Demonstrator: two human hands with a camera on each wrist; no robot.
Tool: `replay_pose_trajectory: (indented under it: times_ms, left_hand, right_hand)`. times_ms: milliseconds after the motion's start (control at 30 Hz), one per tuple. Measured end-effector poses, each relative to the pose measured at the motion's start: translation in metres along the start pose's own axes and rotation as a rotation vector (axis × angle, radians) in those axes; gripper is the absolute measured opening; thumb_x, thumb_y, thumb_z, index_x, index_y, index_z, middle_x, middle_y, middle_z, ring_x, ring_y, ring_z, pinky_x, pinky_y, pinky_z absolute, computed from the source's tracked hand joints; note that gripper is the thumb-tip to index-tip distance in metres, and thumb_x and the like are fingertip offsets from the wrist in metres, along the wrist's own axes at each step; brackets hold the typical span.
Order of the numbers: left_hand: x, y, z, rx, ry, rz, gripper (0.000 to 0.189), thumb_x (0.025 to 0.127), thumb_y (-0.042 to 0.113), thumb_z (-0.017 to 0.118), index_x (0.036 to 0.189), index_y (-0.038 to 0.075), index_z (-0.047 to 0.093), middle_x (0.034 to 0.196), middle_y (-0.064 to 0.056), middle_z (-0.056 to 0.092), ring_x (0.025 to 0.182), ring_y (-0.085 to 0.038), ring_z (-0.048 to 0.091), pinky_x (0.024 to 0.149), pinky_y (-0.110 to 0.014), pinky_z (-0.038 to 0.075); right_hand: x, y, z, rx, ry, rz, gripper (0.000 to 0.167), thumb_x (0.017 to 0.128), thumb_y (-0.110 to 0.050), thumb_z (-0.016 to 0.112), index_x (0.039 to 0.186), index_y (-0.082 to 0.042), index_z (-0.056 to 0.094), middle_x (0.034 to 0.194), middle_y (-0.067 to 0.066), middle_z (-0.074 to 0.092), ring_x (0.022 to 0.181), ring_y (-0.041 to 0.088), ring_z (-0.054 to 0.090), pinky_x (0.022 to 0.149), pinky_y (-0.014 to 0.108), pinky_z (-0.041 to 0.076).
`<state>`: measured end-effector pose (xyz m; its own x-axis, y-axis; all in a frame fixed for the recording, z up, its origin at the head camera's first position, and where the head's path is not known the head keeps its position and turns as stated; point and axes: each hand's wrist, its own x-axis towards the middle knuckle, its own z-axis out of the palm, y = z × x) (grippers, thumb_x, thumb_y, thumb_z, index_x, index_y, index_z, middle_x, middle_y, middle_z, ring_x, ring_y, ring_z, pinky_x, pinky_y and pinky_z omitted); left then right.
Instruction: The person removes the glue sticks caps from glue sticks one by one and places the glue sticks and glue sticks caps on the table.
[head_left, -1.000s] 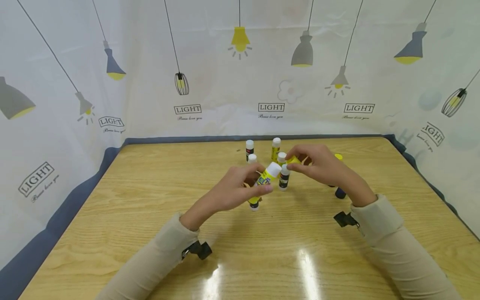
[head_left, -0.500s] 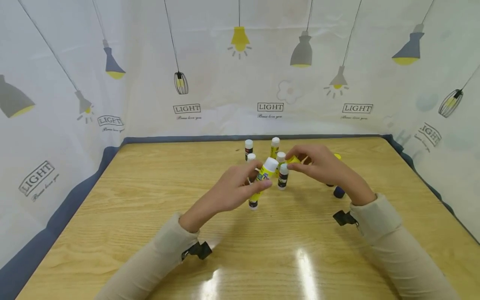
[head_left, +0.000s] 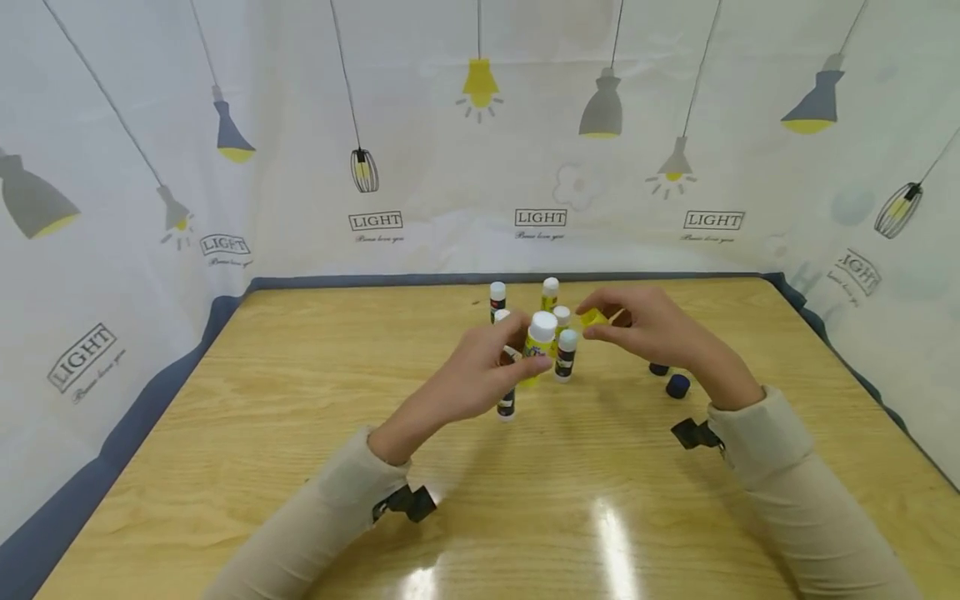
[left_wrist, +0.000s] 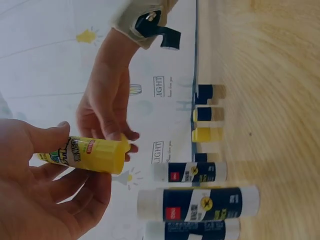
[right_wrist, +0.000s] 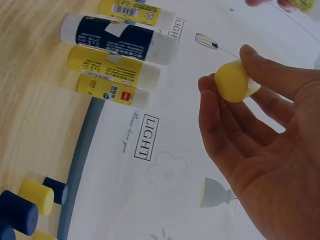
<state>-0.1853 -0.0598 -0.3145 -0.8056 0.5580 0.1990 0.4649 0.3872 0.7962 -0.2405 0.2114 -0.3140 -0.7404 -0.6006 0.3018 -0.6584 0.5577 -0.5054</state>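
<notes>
My left hand (head_left: 472,367) grips a yellow glue stick (head_left: 542,333) between thumb and fingers, its white end up. In the left wrist view the lower part of this glue stick (left_wrist: 95,155) is yellow, and its upper end is hidden by the hand. A small yellow cap (head_left: 592,318) is pinched in the fingertips of my right hand (head_left: 645,321), just right of the left hand's stick. The right wrist view shows this cap's (right_wrist: 232,82) rounded side. Between and behind the hands, several glue sticks stand upright, among them a navy one (head_left: 566,358) and a yellow one (head_left: 551,295).
Navy caps (head_left: 678,386) sit on the wooden table (head_left: 315,467) below the right wrist. Near them are yellow caps (right_wrist: 37,196), seen in the right wrist view. A white curtain printed with lamps (head_left: 450,183) hangs round the table's back and sides.
The glue stick in my left hand has swung from leaning right to nearly upright. My right hand has shifted slightly right with the yellow cap still pinched.
</notes>
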Motion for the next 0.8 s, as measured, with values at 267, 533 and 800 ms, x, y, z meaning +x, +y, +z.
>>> replay_pose_trajectory:
  times_ms: [267,533,800]
  left_hand:
    - [0.010,-0.004,0.006,-0.020,-0.062,0.009,0.038,0.103,0.021,0.067,0.137,0.007,0.059,0.125,-0.006,0.069,0.111,-0.018,0.068,0.091,-0.029,0.059]
    - [0.031,-0.001,0.007,0.054,-0.123,-0.021,0.034,0.101,0.023,0.069,0.133,0.014,0.060,0.120,-0.004,0.075,0.110,-0.017,0.073,0.090,-0.032,0.058]
    - [0.055,-0.002,0.015,0.115,-0.198,-0.029,0.036,0.102,0.025,0.068,0.132,0.013,0.052,0.109,-0.002,0.070,0.096,-0.012,0.068,0.080,-0.027,0.054]
  right_hand:
    - [0.001,-0.004,-0.005,-0.042,-0.018,-0.027,0.032,0.091,-0.005,0.078,0.122,-0.006,0.071,0.118,0.009,0.074,0.098,0.023,0.074,0.079,0.036,0.062]
    - [-0.004,-0.006,-0.013,-0.072,0.019,-0.043,0.031,0.089,-0.003,0.080,0.118,-0.007,0.071,0.114,0.010,0.074,0.092,0.024,0.075,0.077,0.036,0.062]
    - [-0.005,-0.008,-0.020,-0.082,0.036,-0.018,0.030,0.088,-0.003,0.080,0.117,-0.004,0.072,0.114,0.011,0.074,0.094,0.024,0.074,0.079,0.041,0.063]
